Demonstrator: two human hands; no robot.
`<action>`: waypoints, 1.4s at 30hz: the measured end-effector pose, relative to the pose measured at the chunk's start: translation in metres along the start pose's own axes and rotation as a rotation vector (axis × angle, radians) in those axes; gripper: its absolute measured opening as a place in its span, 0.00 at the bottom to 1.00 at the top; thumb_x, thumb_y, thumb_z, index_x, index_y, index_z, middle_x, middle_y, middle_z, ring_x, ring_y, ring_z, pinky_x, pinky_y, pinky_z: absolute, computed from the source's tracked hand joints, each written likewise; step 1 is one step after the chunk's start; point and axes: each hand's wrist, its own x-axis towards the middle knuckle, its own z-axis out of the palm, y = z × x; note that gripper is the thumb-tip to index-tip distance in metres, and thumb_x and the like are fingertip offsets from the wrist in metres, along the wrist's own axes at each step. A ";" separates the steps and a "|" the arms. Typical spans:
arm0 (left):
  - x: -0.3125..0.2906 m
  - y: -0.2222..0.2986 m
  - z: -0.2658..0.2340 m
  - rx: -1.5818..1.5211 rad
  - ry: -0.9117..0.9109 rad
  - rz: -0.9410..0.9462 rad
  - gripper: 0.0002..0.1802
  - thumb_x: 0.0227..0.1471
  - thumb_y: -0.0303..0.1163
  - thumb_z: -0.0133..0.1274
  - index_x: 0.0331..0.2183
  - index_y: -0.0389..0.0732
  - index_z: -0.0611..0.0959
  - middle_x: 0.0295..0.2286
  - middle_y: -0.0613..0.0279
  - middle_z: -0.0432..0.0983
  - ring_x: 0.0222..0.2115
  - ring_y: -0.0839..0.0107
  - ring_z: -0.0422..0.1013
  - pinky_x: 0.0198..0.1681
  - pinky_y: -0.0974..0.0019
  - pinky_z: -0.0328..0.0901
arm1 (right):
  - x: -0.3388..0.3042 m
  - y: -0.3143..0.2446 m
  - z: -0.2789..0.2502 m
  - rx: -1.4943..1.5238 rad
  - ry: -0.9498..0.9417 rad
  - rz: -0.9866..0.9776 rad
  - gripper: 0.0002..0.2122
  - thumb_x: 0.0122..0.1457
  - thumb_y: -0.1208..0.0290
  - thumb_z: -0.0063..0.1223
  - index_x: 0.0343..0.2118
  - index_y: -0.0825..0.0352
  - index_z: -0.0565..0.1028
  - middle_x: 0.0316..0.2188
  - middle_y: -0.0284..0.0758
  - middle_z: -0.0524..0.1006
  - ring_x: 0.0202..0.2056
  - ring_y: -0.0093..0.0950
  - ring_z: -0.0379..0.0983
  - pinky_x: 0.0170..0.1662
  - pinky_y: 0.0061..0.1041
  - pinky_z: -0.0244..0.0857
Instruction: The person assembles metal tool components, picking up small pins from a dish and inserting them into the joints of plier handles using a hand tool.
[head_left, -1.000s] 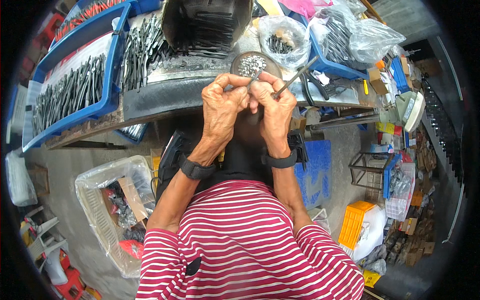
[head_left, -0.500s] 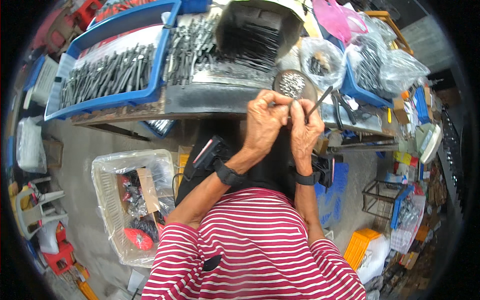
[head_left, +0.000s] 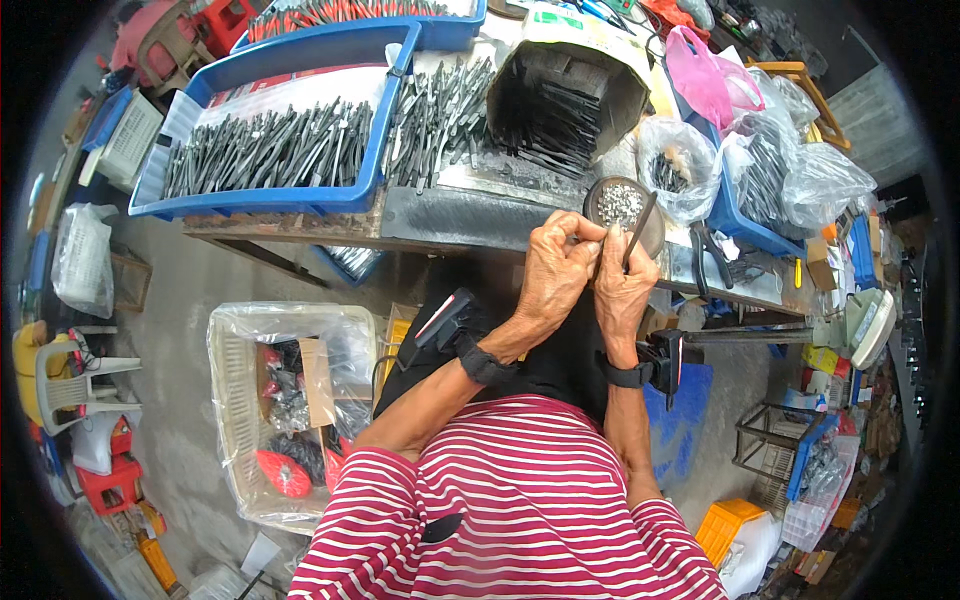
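My left hand (head_left: 560,272) and my right hand (head_left: 622,292) meet in front of the bench edge, fingertips almost touching. Between the fingers of my right hand is a thin dark strip (head_left: 643,225), slanting up toward the right. My left thumb and forefinger are pinched together; whatever lies between them is too small to make out. Just beyond the fingertips stands a round dark dish (head_left: 652,240) heaped with small shiny metal pieces (head_left: 620,204). Dark-handled pliers (head_left: 699,262) lie on the bench to the right of my right hand.
A blue tray (head_left: 375,150) of dark strips stands at the left. An open bag (head_left: 630,105) holding dark strips lies behind the dish, near a clear plastic bag (head_left: 690,195). On the floor, a lined white basket (head_left: 225,400) holds packets. A blue bin (head_left: 738,225) stands at right.
The view has shifted, so the bench and hands appear farther right and lower. The dark strip in my right hand stands steeper. Both hands keep their pinched hold.
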 end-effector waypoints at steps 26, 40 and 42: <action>0.091 0.032 -0.104 1.263 0.458 0.592 0.22 0.25 0.08 0.47 0.31 0.31 0.73 0.33 0.50 0.61 0.36 0.56 0.60 0.39 0.62 0.59 | -0.001 -0.039 -0.050 0.761 -0.293 0.404 0.06 0.54 0.74 0.43 0.28 0.72 0.70 0.20 0.35 0.70 0.15 0.15 0.59 0.16 0.13 0.54; -0.047 0.173 -0.048 0.018 -0.047 0.874 0.28 0.41 0.37 0.54 0.45 0.38 0.66 0.33 0.60 0.67 0.27 0.72 0.63 0.34 0.64 0.56 | -0.002 -0.108 -0.129 1.083 -0.767 -0.347 0.04 0.42 0.81 0.54 0.23 0.73 0.75 0.19 0.47 0.71 0.13 0.28 0.67 0.13 0.16 0.60; -0.061 0.200 -0.053 0.030 -0.111 1.002 0.28 0.38 0.37 0.56 0.42 0.38 0.67 0.31 0.62 0.67 0.25 0.74 0.62 0.34 0.65 0.53 | -0.004 -0.117 -0.123 1.100 -0.759 -0.359 0.04 0.42 0.83 0.53 0.24 0.74 0.75 0.19 0.47 0.71 0.14 0.28 0.68 0.13 0.16 0.59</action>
